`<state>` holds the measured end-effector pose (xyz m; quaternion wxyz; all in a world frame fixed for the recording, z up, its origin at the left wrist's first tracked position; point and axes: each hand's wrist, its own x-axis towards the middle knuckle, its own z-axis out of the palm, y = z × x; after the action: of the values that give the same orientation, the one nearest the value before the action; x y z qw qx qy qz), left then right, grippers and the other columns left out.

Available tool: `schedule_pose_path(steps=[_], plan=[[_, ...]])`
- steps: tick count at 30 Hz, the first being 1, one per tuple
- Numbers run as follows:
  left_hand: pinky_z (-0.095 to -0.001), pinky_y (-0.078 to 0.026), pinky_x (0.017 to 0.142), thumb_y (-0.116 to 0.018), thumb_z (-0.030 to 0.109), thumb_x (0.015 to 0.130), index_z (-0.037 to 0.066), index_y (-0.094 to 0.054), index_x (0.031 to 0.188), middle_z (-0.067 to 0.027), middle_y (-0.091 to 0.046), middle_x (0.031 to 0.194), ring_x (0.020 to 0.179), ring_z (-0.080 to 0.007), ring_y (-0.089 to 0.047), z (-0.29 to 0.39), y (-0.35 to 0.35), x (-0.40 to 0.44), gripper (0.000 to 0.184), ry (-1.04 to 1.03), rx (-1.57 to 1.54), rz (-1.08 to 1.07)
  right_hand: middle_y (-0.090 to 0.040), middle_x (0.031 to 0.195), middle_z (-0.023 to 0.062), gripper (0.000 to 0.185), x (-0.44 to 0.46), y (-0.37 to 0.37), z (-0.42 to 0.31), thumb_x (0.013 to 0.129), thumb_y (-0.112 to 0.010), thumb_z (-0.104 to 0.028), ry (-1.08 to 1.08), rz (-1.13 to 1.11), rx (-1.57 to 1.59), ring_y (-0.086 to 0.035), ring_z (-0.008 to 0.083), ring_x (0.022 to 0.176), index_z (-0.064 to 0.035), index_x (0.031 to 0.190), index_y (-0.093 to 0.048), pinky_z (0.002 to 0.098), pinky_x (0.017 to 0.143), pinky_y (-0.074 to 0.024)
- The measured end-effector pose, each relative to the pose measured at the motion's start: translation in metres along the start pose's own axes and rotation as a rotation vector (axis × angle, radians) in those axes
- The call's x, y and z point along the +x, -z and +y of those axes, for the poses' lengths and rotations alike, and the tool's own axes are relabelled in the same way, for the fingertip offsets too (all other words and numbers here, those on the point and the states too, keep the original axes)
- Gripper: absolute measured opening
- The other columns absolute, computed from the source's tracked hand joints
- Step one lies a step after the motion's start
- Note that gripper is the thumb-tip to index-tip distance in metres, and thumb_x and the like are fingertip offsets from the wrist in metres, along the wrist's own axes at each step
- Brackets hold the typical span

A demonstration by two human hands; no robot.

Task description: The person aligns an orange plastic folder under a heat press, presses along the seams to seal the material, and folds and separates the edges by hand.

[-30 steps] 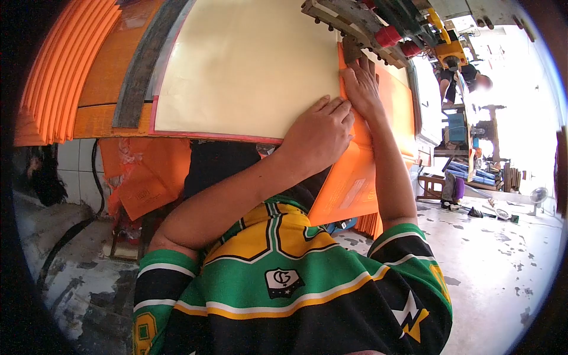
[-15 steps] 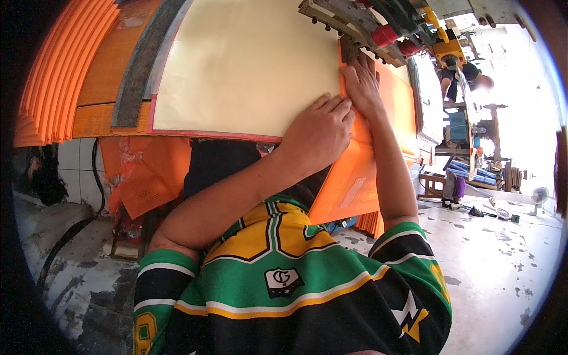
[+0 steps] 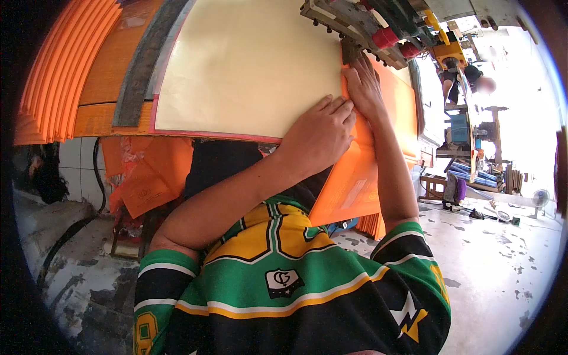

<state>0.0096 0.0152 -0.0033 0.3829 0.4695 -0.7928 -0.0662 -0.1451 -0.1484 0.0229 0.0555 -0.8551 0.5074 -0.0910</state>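
My left hand (image 3: 319, 133) rests at the right edge of the cream sheet (image 3: 248, 65), its fingers on the edge of an orange folder (image 3: 349, 186). Just beyond it, my right hand (image 3: 362, 87) lies on the same orange material with its fingers stretched forward. Those fingertips reach beside the metal head (image 3: 350, 50) of a machine and are partly hidden there. The folder hangs over the table's front edge between my forearms. A pink-red border (image 3: 219, 135) runs along the front of the cream sheet.
Pleated orange folders (image 3: 56, 77) stand at the far left beside a dark metal bar (image 3: 142, 71). Loose orange pieces (image 3: 151, 183) hang below the table. The machine (image 3: 378, 35) overhangs at upper right. Another person (image 3: 464, 83) and a fan (image 3: 539, 199) are farther right.
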Motion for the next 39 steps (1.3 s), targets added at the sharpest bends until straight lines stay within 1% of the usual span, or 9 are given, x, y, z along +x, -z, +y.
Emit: schedule_pose_path(steps=[8,11,14,17,19,20,23,32,39], plan=[[-0.0482,-0.039,0.128,-0.071,0.034,0.102,-0.006,-0.065,0.138,-0.0232,-0.064,0.148,0.145,-0.0339,-0.058,0.000,-0.001,0.000,0.054,0.004,-0.002,-0.013,-0.034,0.179,0.0178,0.069,-0.001,0.001,-0.002,0.109,-0.038,-0.042,-0.015,-0.017,0.006,-0.027,0.0347,0.167,-0.0142,0.172,-0.040,0.0494,0.135,-0.0196],[-0.0479,-0.039,0.128,-0.073,0.033,0.101,-0.006,-0.065,0.137,-0.0228,-0.064,0.148,0.144,-0.0341,-0.058,0.001,0.001,0.001,0.053,-0.003,-0.007,-0.009,-0.037,0.177,0.0186,0.067,0.001,-0.009,0.014,0.108,-0.040,-0.041,0.049,0.035,0.006,-0.028,0.0361,0.166,-0.0131,0.169,-0.044,0.0503,0.134,-0.0205],[-0.0477,-0.040,0.128,-0.074,0.031,0.100,-0.005,-0.065,0.136,-0.0230,-0.064,0.148,0.142,-0.0351,-0.059,0.002,0.004,0.002,0.052,-0.004,-0.046,-0.032,-0.044,0.171,0.0221,0.062,0.001,-0.006,0.009,0.109,-0.045,-0.037,0.121,0.131,0.055,-0.035,0.0397,0.162,-0.0082,0.163,-0.051,0.0507,0.132,-0.0265],[-0.0478,-0.042,0.127,-0.075,0.029,0.099,-0.004,-0.065,0.136,-0.0227,-0.064,0.147,0.141,-0.0362,-0.060,0.002,0.004,0.000,0.050,0.007,-0.034,-0.053,-0.050,0.165,0.0257,0.055,-0.007,0.011,-0.007,0.109,-0.050,-0.031,0.050,0.118,0.220,-0.042,0.0429,0.157,-0.0018,0.156,-0.056,0.0505,0.131,-0.0315],[-0.0482,-0.043,0.126,-0.075,0.029,0.099,-0.002,-0.065,0.135,-0.0220,-0.064,0.148,0.139,-0.0371,-0.061,0.002,0.003,0.001,0.048,0.050,-0.067,-0.011,-0.052,0.162,0.0273,0.053,-0.013,0.015,-0.005,0.110,-0.052,-0.027,0.142,0.088,0.260,-0.045,0.0443,0.154,0.0021,0.155,-0.055,0.0492,0.131,-0.0333],[-0.0482,-0.043,0.126,-0.075,0.029,0.099,-0.002,-0.065,0.135,-0.0220,-0.064,0.148,0.139,-0.0371,-0.061,0.002,0.004,0.001,0.048,0.023,-0.058,-0.042,-0.052,0.162,0.0273,0.053,-0.013,0.012,0.003,0.110,-0.052,-0.027,0.115,0.113,0.280,-0.045,0.0443,0.154,0.0021,0.155,-0.055,0.0492,0.131,-0.0333],[-0.0489,-0.045,0.123,-0.075,0.027,0.099,-0.003,-0.066,0.135,-0.0214,-0.064,0.148,0.136,-0.0383,-0.062,0.000,0.008,0.003,0.047,-0.019,-0.038,-0.025,-0.053,0.164,0.0232,0.054,-0.011,0.003,0.024,0.110,-0.052,-0.027,0.276,0.137,0.200,-0.045,0.0422,0.155,-0.0012,0.157,-0.056,0.0483,0.130,-0.0350],[-0.0490,-0.049,0.118,-0.075,0.027,0.100,-0.005,-0.065,0.137,-0.0225,-0.063,0.149,0.135,-0.0415,-0.061,0.004,0.026,0.018,0.050,-0.041,-0.014,-0.190,-0.056,0.161,0.0208,0.056,-0.022,0.001,0.001,0.110,-0.049,-0.030,0.173,0.281,0.152,-0.049,0.0389,0.152,-0.0052,0.160,-0.054,0.0481,0.130,-0.0363],[-0.0522,-0.040,0.124,-0.076,0.042,0.098,-0.004,-0.054,0.152,-0.0219,-0.052,0.160,0.148,-0.0401,-0.050,-0.006,0.029,0.014,0.074,-0.087,-0.010,-0.291,-0.055,0.162,0.0220,0.054,-0.019,0.006,0.001,0.110,-0.050,-0.025,0.203,0.240,0.132,-0.045,0.0397,0.155,-0.0024,0.158,-0.055,0.0487,0.132,-0.0337]])
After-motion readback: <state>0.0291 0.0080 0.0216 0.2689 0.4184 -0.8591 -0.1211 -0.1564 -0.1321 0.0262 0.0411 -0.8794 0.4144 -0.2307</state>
